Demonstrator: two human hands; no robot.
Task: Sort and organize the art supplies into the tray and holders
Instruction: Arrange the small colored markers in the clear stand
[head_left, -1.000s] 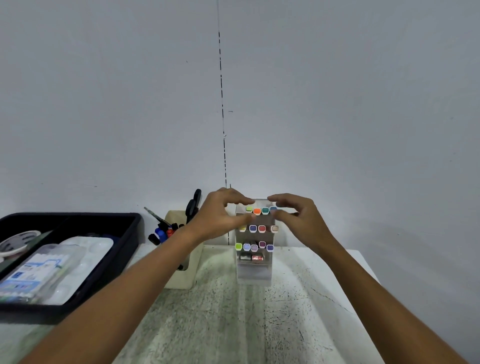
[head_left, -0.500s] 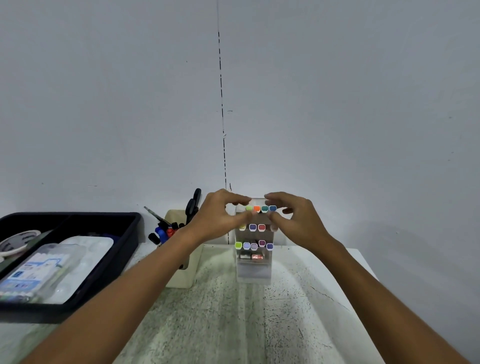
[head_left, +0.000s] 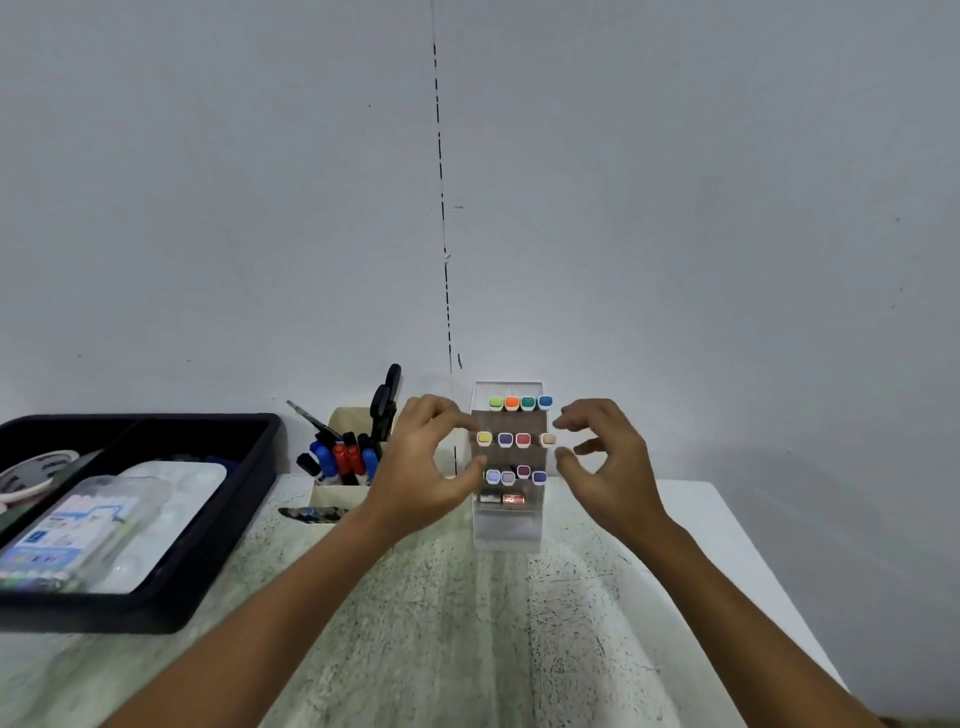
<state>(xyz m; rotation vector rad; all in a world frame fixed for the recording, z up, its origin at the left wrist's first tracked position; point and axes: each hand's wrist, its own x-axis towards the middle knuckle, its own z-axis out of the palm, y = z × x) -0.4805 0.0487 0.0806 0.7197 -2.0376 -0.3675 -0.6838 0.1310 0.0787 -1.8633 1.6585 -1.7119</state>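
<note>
A clear tiered marker holder (head_left: 506, 525) stands at the back of the table against the wall, with three rows of coloured marker caps (head_left: 511, 439) facing me. My left hand (head_left: 423, 467) hovers at its left side, fingers loosely curled, fingertips close to the holder's edge. My right hand (head_left: 602, 457) hovers at its right side, fingers spread and curled, apart from the holder. Neither hand holds anything.
A cream pen cup (head_left: 340, 491) with markers, a brush and black scissors (head_left: 384, 400) stands left of the holder. A dark object (head_left: 311, 513) lies at its foot. A black tray (head_left: 218, 545) at the left holds a plastic-wrapped pack and a palette. The table's right edge (head_left: 753, 561) is near.
Both hands have come off the top row of markers, lowered and spread apart to the holder's two sides.
</note>
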